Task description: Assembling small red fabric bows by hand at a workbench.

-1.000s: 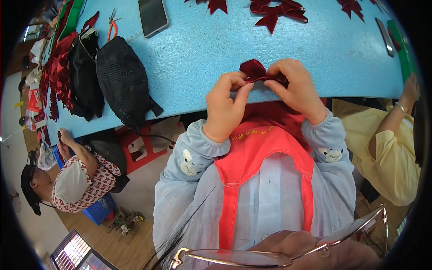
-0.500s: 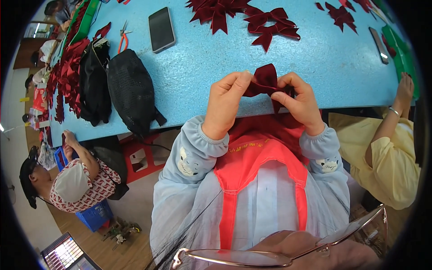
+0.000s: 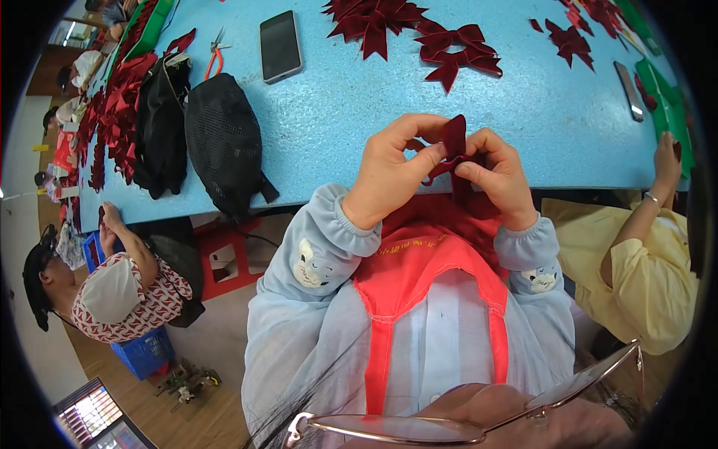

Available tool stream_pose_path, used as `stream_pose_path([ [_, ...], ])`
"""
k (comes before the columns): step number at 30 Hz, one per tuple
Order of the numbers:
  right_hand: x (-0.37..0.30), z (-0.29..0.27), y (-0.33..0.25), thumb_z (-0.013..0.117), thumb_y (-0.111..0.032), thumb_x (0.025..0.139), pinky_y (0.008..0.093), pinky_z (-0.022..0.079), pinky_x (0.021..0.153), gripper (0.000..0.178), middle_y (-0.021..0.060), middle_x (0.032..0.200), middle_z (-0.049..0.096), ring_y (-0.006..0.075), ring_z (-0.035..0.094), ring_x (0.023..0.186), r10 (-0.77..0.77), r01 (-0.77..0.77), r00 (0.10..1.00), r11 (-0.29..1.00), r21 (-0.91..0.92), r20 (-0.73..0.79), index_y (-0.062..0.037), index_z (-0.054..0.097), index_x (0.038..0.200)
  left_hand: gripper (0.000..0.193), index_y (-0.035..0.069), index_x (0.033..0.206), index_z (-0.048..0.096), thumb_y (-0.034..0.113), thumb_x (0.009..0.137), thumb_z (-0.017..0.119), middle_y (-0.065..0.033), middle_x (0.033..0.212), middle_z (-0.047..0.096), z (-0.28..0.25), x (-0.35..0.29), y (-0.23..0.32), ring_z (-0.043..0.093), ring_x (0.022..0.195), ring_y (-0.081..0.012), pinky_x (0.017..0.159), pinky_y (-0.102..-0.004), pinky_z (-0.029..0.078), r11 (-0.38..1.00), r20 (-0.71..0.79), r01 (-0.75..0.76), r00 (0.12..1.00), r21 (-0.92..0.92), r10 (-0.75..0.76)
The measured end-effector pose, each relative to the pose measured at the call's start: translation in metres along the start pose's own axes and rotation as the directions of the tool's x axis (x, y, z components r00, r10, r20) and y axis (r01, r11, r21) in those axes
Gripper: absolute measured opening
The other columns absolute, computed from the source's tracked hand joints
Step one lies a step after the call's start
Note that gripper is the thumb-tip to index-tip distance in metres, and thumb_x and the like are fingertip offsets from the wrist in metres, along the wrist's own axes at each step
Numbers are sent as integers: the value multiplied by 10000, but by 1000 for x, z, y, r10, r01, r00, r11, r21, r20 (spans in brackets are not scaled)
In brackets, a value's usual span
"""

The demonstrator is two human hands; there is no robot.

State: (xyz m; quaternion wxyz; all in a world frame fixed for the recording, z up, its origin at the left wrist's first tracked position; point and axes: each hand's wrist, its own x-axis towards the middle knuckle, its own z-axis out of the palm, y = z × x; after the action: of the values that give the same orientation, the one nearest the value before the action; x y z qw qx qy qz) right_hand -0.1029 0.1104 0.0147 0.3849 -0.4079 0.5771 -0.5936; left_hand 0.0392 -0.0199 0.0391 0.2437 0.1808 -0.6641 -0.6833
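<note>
Both my hands hold one dark red velvet ribbon (image 3: 453, 139) in front of my chest, just above the near edge of the table. My left hand (image 3: 402, 161) pinches its left side between thumb and fingers. On the other side, my right hand (image 3: 495, 173) is closed on the ribbon, with the thumb pressed against it. A loop stands up between the hands and a strip hangs below them. The ribbon's far side is hidden by my fingers. Beyond my hands lie finished-looking dark red bows (image 3: 459, 54) on the blue table (image 3: 329, 127).
Left on the table are a black mesh bag (image 3: 223, 142), orange-handled pliers (image 3: 215, 63), a phone (image 3: 281, 46) and a heap of red ribbons (image 3: 123, 112). A second phone (image 3: 629, 91) and a green tray (image 3: 666, 112) lie right. People sit on both sides.
My left hand has moved right, closer to my right hand. The ribbon, spread wide between them before, is now gathered with a narrow loop upright.
</note>
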Motion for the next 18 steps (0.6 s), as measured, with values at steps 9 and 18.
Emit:
stream_pose_path([
  [9, 0, 6, 5, 700, -110, 783, 205, 432, 702, 226, -39, 853, 530, 51, 500, 772, 128, -137, 991, 938, 318, 50, -81, 487, 853, 343, 30, 1106, 553, -29, 775, 620, -78, 936, 627, 11, -9, 14, 617, 828, -143, 706, -267, 495, 973, -70, -171, 980, 157, 184],
  [18, -1, 14, 6, 677, -80, 800, 216, 437, 701, 203, -21, 847, 522, 67, 504, 780, 73, -78, 997, 984, 163, 40, -57, 495, 888, 296, 38, 1014, 602, -39, 730, 634, -102, 915, 624, 11, -7, 10, 629, 789, -193, 668, -285, 500, 776, -27, -400, 881, 488, 472],
])
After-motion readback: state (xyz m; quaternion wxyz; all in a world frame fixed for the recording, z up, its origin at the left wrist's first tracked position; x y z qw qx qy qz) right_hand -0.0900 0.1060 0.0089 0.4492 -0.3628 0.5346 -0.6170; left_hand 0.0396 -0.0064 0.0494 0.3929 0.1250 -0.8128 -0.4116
